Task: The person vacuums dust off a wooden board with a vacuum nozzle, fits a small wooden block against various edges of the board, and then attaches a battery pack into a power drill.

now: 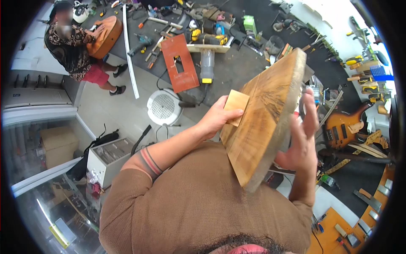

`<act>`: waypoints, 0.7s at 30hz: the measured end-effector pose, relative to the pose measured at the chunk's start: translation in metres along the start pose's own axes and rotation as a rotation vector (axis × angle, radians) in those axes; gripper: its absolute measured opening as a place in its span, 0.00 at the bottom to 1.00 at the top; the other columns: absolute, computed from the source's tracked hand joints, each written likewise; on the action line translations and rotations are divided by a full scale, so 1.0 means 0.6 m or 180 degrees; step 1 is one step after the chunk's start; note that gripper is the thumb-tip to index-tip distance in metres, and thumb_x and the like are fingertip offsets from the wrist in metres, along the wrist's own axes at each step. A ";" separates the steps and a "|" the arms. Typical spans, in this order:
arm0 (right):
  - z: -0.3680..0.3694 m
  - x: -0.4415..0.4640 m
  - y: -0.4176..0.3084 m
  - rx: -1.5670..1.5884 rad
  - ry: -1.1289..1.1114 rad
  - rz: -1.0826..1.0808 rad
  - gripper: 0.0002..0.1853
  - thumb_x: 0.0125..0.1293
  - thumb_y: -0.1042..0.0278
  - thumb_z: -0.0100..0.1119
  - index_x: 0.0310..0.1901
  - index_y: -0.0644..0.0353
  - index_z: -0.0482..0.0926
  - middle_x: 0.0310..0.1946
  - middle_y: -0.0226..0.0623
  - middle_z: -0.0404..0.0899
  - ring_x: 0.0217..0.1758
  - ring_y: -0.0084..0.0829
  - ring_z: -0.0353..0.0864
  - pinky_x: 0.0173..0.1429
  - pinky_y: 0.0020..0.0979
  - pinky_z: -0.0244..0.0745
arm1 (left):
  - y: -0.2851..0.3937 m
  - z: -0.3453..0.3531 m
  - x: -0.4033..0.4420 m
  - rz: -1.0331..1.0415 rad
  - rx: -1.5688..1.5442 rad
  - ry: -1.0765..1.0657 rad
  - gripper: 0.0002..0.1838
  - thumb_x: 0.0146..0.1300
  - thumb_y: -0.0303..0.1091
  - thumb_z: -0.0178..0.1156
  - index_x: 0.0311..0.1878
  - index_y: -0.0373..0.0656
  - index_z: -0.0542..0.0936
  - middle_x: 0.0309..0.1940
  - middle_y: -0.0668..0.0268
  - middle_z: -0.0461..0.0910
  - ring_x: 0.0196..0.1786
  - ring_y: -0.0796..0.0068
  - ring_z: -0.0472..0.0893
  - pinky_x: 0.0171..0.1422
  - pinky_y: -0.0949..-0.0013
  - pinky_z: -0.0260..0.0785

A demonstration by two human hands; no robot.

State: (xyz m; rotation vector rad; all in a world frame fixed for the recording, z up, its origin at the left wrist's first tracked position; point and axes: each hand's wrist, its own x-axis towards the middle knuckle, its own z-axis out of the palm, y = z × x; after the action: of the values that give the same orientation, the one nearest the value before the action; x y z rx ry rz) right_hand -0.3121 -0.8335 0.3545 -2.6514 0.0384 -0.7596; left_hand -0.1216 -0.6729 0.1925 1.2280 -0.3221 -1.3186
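A thick wooden board [264, 112] with dark, fanning grain and a rough edge stands tilted in front of my chest. My left hand [216, 118] grips a small, pale wooden block [237, 104] between thumb and fingers. That block lies over the board's near face, and I cannot tell whether it presses on it. Beside the board's rough right edge [284, 114] is my right hand [301, 142], open, with its fingers apart and slightly blurred. Whether its palm touches the board's far side is hidden.
Ahead, a dark workbench [241, 63] carries a reddish-brown panel [179, 63], a yellow cordless tool [211, 39] and many hand tools. A white round stool [164, 108] stands on the floor. At right lies a sunburst electric guitar [341, 127]. Another person [72, 46] holds an acoustic guitar [106, 39].
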 end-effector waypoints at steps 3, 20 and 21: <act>-0.047 0.092 -0.018 -0.0443 -0.1045 -0.0640 0.41 0.40 0.60 0.88 0.62 0.46 0.82 0.72 0.30 0.80 0.90 0.47 0.65 0.93 0.63 0.57 | 0.006 -0.024 -0.002 0.0078 0.0125 -0.0202 0.37 0.72 0.40 0.78 0.78 0.44 0.72 0.66 0.66 0.82 0.68 0.71 0.82 0.72 0.60 0.76; -0.036 0.208 0.068 -0.1866 0.0524 -0.0477 0.31 0.61 0.32 0.76 0.36 0.57 0.77 0.33 0.35 0.79 0.36 0.41 0.85 0.39 0.41 0.82 | -0.013 -0.342 -0.142 0.1098 -0.0778 0.1787 0.25 0.80 0.36 0.68 0.73 0.46 0.72 0.59 0.63 0.84 0.54 0.67 0.88 0.55 0.60 0.86; -0.040 0.217 0.077 -0.1912 0.0407 -0.0256 0.30 0.68 0.33 0.72 0.35 0.57 0.78 0.33 0.36 0.81 0.36 0.45 0.87 0.41 0.44 0.84 | -0.017 -0.350 -0.141 0.1004 -0.0738 0.1799 0.24 0.80 0.36 0.68 0.72 0.47 0.72 0.58 0.64 0.84 0.54 0.67 0.88 0.55 0.60 0.86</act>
State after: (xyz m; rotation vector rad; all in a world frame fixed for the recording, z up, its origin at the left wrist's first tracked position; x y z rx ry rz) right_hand -0.2095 -0.9016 0.4220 -3.1727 0.2283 -1.0830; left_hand 0.0098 -0.4964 0.1382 1.2361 0.0441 -0.6787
